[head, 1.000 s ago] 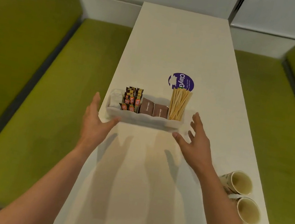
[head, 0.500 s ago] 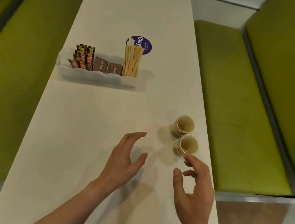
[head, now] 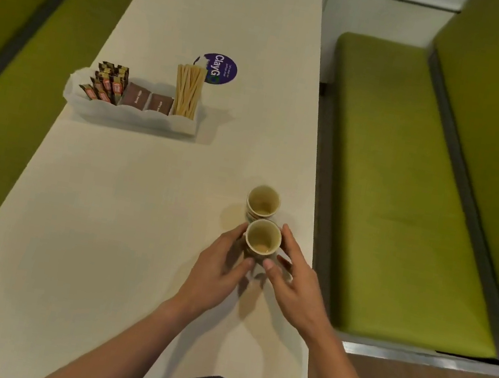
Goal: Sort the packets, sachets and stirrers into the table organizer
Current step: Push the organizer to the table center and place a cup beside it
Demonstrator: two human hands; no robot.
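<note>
Fingers (head: 235,236) of left hand (head: 219,261) and right hand (head: 296,284) grasp the nearer small tan paper cup (head: 262,240) on the long white bench (head: 126,207); a second paper cup (head: 263,201) stands just beyond.

Far cup (head: 263,203) just behind near cup (head: 262,240); open tabletop (head: 127,201) toward organizer (head: 134,119).

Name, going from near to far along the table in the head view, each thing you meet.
First the near paper cup, gripped by the left hand and right hand → far paper cup → organizer → purple sticker.
</note>
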